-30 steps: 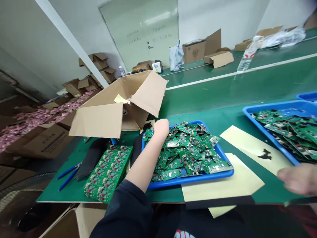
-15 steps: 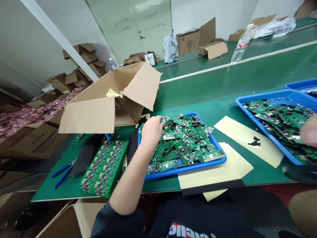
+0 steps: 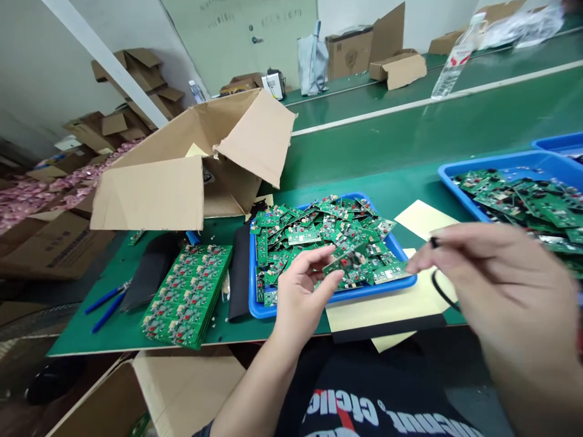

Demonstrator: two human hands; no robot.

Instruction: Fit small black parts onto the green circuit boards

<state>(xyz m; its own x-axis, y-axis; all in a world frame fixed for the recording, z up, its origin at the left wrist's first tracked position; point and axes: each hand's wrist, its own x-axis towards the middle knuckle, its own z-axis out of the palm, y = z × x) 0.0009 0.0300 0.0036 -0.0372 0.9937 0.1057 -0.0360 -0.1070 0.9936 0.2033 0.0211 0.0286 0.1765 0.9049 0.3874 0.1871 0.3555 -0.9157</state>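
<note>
My left hand (image 3: 304,290) holds a small green circuit board (image 3: 348,261) by its edge, above the near rim of a blue tray (image 3: 259,306) heaped with several loose boards. My right hand (image 3: 496,285) is raised close to the camera, just right of the board, pinching a thin black wire or cable (image 3: 438,280) between thumb and fingers. Both hands hover over the front edge of the green table (image 3: 378,164).
A stack of board panels (image 3: 189,294) lies left of the tray, with blue-handled pliers (image 3: 107,301) beyond it. An open cardboard box (image 3: 182,176) stands behind. A second blue tray (image 3: 510,182) of boards sits at the right. Yellow sheets (image 3: 392,303) lie under the trays.
My left hand came back from the far side of the tray with one board. My right hand swung in from the right edge, holding the black wire.
</note>
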